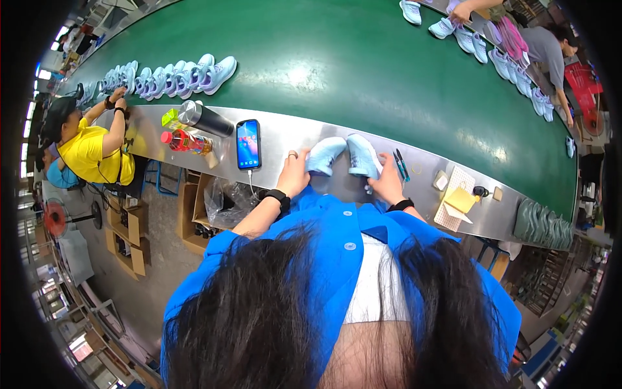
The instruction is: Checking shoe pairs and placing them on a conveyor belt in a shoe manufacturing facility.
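Note:
Two light blue sneakers stand on the metal ledge in front of me, toes pointing away. My left hand (pixel 295 174), with a ring and a dark wristband, holds the left sneaker (pixel 326 155) by its outer side near the heel. Against the outer side and heel of the right sneaker (pixel 363 154), the fingers of my right hand (pixel 389 183) are closed. The undersides of both hands' grips are partly hidden. Just right of that hand lie two dark pens (pixel 402 165).
A phone (pixel 248 144) on a cable, a dark flask (pixel 206 119) and a red-capped bottle (pixel 186 141) are left on the ledge. Sneaker rows (pixel 184 76) line the green belt (pixel 311 48). A yellow pad (pixel 461 200) lies right. A co-worker in yellow (pixel 97 149) works at left.

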The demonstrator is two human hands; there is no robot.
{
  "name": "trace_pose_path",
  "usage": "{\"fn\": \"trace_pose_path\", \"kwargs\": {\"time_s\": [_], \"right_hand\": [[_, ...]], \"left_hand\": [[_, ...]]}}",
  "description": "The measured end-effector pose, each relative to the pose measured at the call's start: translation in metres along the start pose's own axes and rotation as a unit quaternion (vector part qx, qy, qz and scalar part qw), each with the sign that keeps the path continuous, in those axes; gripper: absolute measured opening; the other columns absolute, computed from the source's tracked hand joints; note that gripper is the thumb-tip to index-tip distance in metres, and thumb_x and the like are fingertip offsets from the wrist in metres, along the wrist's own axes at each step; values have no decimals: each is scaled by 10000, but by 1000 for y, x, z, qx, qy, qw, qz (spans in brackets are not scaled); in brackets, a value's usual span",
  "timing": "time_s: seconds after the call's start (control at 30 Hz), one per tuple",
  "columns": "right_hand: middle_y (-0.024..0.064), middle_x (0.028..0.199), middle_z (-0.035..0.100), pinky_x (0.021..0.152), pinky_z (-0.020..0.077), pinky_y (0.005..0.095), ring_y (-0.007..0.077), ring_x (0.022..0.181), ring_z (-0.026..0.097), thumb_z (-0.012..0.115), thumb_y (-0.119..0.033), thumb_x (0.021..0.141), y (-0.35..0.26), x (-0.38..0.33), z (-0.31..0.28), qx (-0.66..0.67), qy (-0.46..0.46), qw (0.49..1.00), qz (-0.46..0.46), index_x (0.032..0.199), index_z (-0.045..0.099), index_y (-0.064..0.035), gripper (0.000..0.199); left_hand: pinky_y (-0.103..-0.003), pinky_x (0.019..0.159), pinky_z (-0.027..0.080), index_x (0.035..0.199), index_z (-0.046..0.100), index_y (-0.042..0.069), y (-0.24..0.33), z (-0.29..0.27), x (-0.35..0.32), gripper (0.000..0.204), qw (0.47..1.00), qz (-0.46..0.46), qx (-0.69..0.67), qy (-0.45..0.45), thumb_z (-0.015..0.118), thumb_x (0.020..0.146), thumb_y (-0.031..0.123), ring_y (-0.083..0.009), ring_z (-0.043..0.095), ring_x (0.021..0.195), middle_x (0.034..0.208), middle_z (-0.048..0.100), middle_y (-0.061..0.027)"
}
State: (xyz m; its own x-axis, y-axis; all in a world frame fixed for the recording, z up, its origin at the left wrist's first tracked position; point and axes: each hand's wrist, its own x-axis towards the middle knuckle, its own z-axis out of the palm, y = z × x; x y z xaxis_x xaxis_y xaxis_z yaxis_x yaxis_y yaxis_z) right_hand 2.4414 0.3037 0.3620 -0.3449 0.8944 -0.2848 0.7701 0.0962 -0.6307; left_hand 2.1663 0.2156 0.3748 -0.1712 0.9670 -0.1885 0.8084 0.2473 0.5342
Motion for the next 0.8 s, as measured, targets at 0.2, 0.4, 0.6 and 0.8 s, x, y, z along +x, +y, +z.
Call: {"fn": "trace_pose_path", "kwargs": {"time_s": [0.2,0.4,0.6,0.8], "right_hand": [[158,1259,508,790,558,328,242,1034,600,722,-256,822,-7,11,-20,474,-196,832,214,1361,272,-9,745],[89,1162,594,838,540,306,181,1019,607,585,-294,921,-13,14,-35,577,-242,753,206,1304,442,-2,502],[80,1160,616,736,547,310,181,981,610,602,-329,892,22,13,-8,308,-210,905,205,1295,521,-56,494],[89,1111,632,667,543,302,166,921,624,611,-300,880,43,0,2,190,-185,946,189,1235,578,-62,428]], "left_hand": [[-390,886,529,1410,308,24,16,-9,19,617,783,-190,-517,-289,550,947,351,-246,587,1088,1269,522,-169],[-388,970,472,1432,272,26,27,-4,22,572,738,-152,-600,-271,454,996,348,-217,508,1206,1329,485,-117],[-480,805,481,1145,473,-46,28,25,16,495,996,-10,-14,-92,683,816,260,-419,565,1000,1111,541,-275],[-465,788,429,1228,489,79,71,24,5,590,973,185,113,-75,742,723,246,-373,547,980,1046,565,-209]]}}
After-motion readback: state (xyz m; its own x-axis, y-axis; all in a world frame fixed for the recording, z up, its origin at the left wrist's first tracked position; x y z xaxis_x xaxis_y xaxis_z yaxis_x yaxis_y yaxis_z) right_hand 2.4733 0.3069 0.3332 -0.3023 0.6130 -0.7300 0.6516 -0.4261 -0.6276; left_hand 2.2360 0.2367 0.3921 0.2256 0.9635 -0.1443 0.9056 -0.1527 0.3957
